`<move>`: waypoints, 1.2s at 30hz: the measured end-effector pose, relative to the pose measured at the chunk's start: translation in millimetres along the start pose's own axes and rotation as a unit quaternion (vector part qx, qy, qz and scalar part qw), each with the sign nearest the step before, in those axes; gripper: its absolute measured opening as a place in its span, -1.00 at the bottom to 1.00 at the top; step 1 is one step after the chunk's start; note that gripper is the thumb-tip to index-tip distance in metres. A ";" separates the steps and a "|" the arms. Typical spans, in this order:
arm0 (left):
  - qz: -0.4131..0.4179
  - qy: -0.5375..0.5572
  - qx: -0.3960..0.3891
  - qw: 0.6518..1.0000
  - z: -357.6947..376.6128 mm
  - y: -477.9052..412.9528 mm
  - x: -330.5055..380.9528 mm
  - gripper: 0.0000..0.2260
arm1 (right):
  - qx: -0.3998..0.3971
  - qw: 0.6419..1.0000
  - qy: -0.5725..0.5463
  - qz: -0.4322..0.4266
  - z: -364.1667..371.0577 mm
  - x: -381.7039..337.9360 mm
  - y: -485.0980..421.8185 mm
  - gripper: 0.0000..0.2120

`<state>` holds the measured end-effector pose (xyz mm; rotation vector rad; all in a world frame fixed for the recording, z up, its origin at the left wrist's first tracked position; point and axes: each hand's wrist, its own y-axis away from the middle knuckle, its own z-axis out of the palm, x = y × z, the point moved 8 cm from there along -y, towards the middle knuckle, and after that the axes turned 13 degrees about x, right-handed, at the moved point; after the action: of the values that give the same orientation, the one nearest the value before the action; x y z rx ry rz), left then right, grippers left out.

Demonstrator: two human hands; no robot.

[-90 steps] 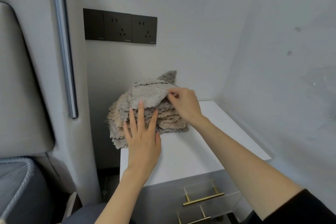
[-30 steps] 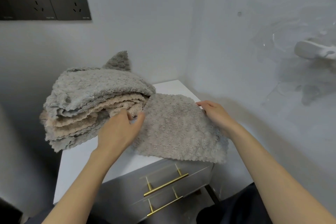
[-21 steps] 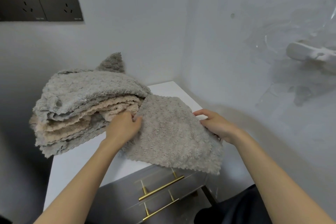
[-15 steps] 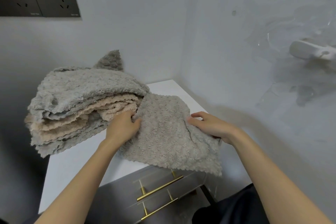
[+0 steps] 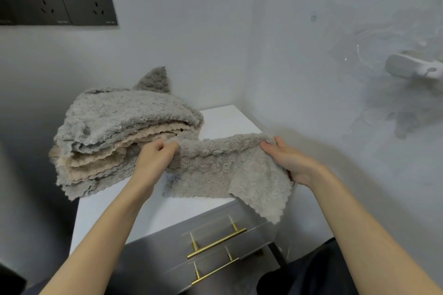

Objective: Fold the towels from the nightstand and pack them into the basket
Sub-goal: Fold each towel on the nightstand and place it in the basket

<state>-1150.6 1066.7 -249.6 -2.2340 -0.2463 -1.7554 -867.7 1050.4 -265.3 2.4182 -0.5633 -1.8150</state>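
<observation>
Your left hand (image 5: 155, 158) and right hand (image 5: 287, 160) each pinch a top corner of the grey towel (image 5: 215, 170), stretched between them. Its lower corner hangs past the desk (image 5: 148, 213) front edge, under your right hand. The towel stack (image 5: 119, 127) is just left of your left hand, and the wall (image 5: 335, 127) is close on the right.

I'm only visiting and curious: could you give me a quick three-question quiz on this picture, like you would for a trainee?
1. True or false: the left hand and the right hand both grip the same grey towel.
2. Where does the towel stack rest? A: on the nightstand; B: in a basket; C: on the floor.
3. Fill in: the drawer handles are ___-coloured.
Key: 1 true; 2 A; 3 gold.
</observation>
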 end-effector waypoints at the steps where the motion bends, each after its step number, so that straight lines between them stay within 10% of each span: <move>1: -0.002 -0.010 -0.011 1.000 0.4 1.2 -1.6 -0.78 | -0.031 0.999 -0.010 0.026 5.5 4.8 2.6 -0.60; 9: -0.081 0.036 -0.003 0.996 -14.7 -1.7 -14.0 -0.67 | -0.180 0.943 -0.249 0.126 22.0 -3.0 16.8 -0.58; 17: -0.099 0.068 0.030 0.992 -31.5 -7.6 -10.8 -0.82 | -0.018 0.914 -0.380 0.142 -8.6 4.2 0.2 -0.94; 26: -0.075 0.059 0.039 0.995 -36.7 -9.3 -10.4 -0.83 | 0.047 0.964 -0.262 0.028 -16.6 0.4 -3.9 -0.77; 31: 0.082 -0.002 -0.029 0.996 -40.4 -2.7 12.8 -0.53 | 0.149 0.972 -0.095 -0.154 -44.4 -16.3 2.8 -0.70; 36: 0.168 -0.156 -0.020 0.973 -41.8 3.9 21.9 -0.72 | 0.190 0.952 0.060 -0.231 -47.9 -21.6 9.4 -0.74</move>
<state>-1182.6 1048.3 -219.8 -2.4048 0.1027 -1.2459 -830.1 1040.8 -228.5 3.1166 -0.3864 -1.8267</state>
